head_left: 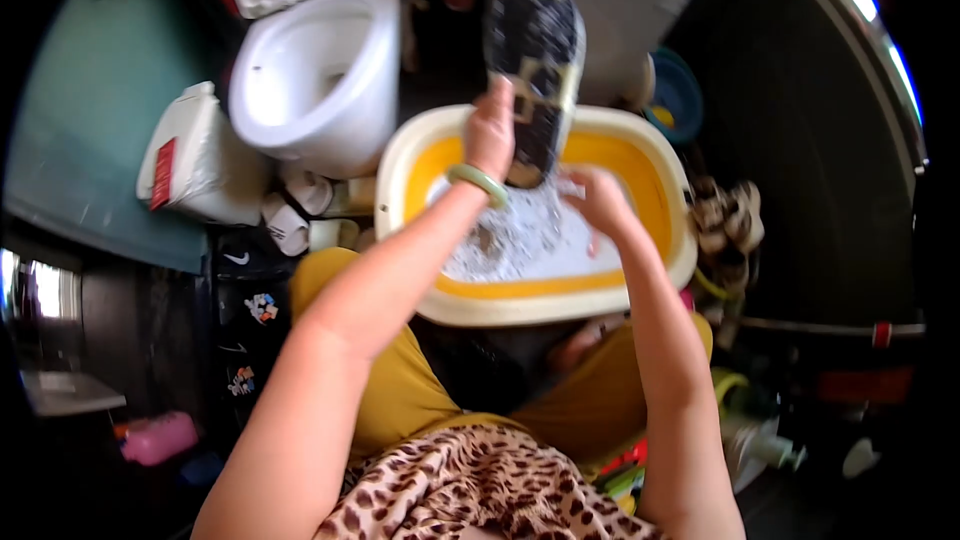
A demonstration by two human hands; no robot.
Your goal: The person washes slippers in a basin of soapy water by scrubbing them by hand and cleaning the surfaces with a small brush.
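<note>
My left hand (pixel 490 130), with a pale green bangle at its wrist, grips a shoe (pixel 537 125) by its side. The shoe is held up over the basin with its dark, wet sole facing me and the toe end pointing away. My right hand (pixel 602 202) is by the heel end, just above the water; its fingers are blurred, and I cannot tell whether they touch the shoe. Below both hands, a white and yellow basin (pixel 540 312) holds sudsy, splashing water (pixel 500 245).
A white toilet (pixel 315 70) with raised lid stands at back left, beside a white bin (pixel 205 160). Slippers (pixel 287 223) lie left of the basin. More shoes (pixel 725 215) sit to its right, with a blue bucket (pixel 677 95) behind. A grey appliance (pixel 620 20) stands at the back.
</note>
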